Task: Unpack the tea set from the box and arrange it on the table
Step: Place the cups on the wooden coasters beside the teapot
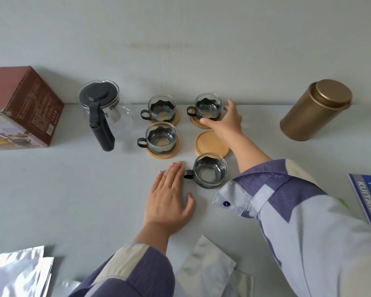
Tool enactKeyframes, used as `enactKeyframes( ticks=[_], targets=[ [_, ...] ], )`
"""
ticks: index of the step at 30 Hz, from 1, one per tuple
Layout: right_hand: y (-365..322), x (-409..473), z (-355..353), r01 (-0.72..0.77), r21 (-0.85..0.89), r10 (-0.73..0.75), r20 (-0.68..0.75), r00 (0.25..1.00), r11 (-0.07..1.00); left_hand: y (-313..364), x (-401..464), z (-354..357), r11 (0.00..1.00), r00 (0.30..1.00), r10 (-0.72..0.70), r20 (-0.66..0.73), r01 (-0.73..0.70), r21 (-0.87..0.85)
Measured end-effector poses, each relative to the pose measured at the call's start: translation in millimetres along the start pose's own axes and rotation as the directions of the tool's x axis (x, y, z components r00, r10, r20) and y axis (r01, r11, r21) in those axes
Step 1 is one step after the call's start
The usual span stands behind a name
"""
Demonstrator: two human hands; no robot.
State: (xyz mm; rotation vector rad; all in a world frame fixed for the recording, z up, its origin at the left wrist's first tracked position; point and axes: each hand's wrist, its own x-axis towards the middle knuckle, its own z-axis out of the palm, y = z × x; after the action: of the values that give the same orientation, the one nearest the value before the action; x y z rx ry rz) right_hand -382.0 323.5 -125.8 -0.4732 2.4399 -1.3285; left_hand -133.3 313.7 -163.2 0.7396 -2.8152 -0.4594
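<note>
Tea set, four glass cups and four wooden coasters, spread around the two hands on the pale table [73, 179]. Right hand [227, 121] reaching forward, fingers and thumb curled around the far right cup [208, 107], which sits on its coaster [198, 123]. Just under the right wrist, a bare coaster [210, 144]. Nearer still, between both hands, the fourth cup [210, 169] directly on the table. Left hand [169, 194] flat and open, palm down, holding nothing, fingertips just beside that cup's dark handle. Beyond the left hand, two more cups, far [162, 108] and near [161, 137], each on a coaster. Further left, a glass teapot [101, 108] with black lid and handle, then the box [24, 108]. Well right of the right hand, a gold tin [315, 110].
</note>
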Motion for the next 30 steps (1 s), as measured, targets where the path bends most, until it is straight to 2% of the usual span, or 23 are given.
enactKeyframes(
  ticks=[4, 6, 11, 14, 23, 30],
  targets=[
    [11.3, -30.1, -20.7, 0.006, 0.054, -0.002, -0.08, 0.997, 0.999, 0.8, -1.7, -0.7, 1.0, 1.0, 0.002, -0.003, -0.002, 0.014],
    [16.5, -54.3, -32.8, 0.011, 0.102, -0.003, -0.075, 0.997, 0.995, 0.7, -0.9, -0.2, 1.0, 1.0, 0.003, -0.001, -0.003, 0.029],
    [27.1, -127.2, -49.5, 0.055, 0.216, -0.076, 0.091, 0.993, 0.975, 1.8, -1.7, 0.4, 0.999, 1.0, 0.007, -0.008, -0.006, 0.036],
    [42.5, -160.0, -38.0, 0.043, 0.191, -0.077, 0.173, 0.982, 0.981, 1.8, -1.9, 0.9, 0.999, 1.0, 0.007, -0.005, -0.007, 0.036],
    [56.1, -171.7, -1.9, 0.185, -0.027, -0.187, -0.075, 0.98, 0.982, -1.2, -2.6, 2.8, 0.999, 1.0, 0.016, 0.005, -0.016, 0.039],
    [57.6, -163.3, -2.8, 0.157, -0.009, -0.157, -0.126, 0.98, 0.988, -0.7, -1.7, 1.8, 1.0, 1.0, 0.016, 0.004, -0.017, 0.024]
  ],
)
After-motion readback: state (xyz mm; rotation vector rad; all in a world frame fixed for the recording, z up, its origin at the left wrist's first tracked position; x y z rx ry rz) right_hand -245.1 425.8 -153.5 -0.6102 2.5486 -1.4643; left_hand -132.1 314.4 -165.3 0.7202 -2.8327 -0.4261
